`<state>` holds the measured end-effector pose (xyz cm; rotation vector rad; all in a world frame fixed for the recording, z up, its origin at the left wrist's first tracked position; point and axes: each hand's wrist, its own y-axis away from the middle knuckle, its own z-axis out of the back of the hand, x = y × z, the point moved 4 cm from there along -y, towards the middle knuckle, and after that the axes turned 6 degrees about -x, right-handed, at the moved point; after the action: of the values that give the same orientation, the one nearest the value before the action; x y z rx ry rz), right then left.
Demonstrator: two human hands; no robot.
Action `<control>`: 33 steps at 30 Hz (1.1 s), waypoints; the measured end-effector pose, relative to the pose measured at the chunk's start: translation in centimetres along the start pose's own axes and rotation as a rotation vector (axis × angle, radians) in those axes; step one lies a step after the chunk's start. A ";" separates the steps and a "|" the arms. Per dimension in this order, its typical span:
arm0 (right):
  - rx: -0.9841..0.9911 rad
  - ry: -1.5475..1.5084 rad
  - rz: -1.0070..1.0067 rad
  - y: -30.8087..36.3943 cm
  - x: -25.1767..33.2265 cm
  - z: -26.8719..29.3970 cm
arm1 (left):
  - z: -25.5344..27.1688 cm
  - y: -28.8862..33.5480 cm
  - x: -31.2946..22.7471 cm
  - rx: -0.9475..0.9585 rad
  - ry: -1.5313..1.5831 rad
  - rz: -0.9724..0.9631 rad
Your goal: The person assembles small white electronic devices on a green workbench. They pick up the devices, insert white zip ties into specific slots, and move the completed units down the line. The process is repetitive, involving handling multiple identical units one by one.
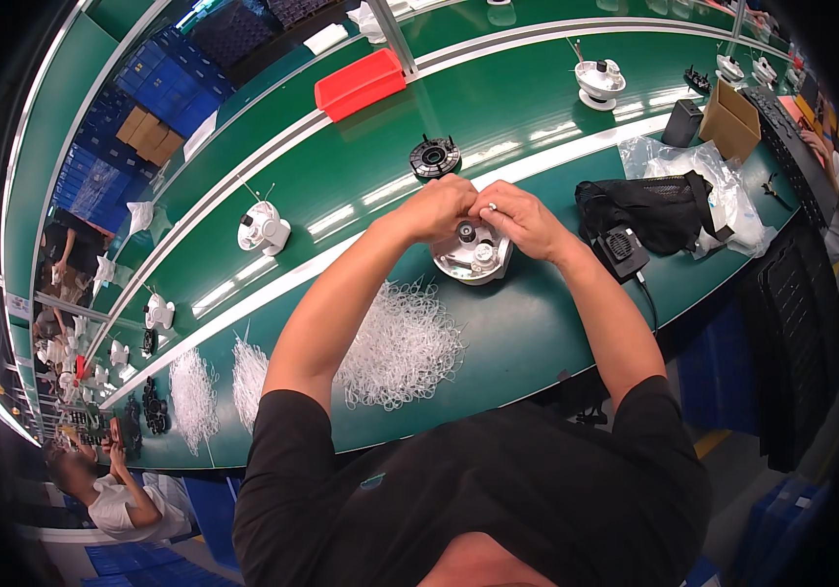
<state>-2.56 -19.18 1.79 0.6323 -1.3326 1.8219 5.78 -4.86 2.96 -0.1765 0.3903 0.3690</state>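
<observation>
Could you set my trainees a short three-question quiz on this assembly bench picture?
1. True or false: both hands rest on the round white plastic housing.
2. What lies just left of it? A) heap of thin white plastic ties B) blue bucket
3. Fill in: the flat tray on the far belt is ____.

Key: 1 true: left hand and right hand meet on it; 2 A; 3 red.

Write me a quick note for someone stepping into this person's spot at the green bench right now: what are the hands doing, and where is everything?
Left hand and right hand: both closed together over the top of the round white housing, fingertips pinching something too small to tell.
Housing rests on the green bench.
Heap of thin white ties lies just in front of it.
Black round part sits behind, untouched.
Black bag to the right.
Done so far: cannot tell.
</observation>
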 end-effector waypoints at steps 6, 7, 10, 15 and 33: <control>-0.117 -0.085 -0.223 0.6 -1.4 0.5 | 1.1 1.3 -2.7 -0.231 -0.402 -0.167; -0.135 -0.125 -0.261 0.7 -1.8 0.4 | 1.0 1.4 -2.8 -0.251 -0.428 -0.176; -0.170 -0.164 -0.302 0.7 -2.3 0.1 | 0.9 1.5 -2.8 -0.302 -0.501 -0.190; -0.175 -0.167 -0.331 0.5 -2.8 -0.1 | 0.9 1.9 -2.9 -0.310 -0.534 -0.141; -0.098 0.104 -0.295 -0.8 -2.1 -1.1 | -0.6 3.8 -1.5 -0.471 -0.081 0.366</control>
<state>-0.61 -18.64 0.25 0.6364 -1.1839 1.5222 2.87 -1.92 2.67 -0.5514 0.2486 0.8257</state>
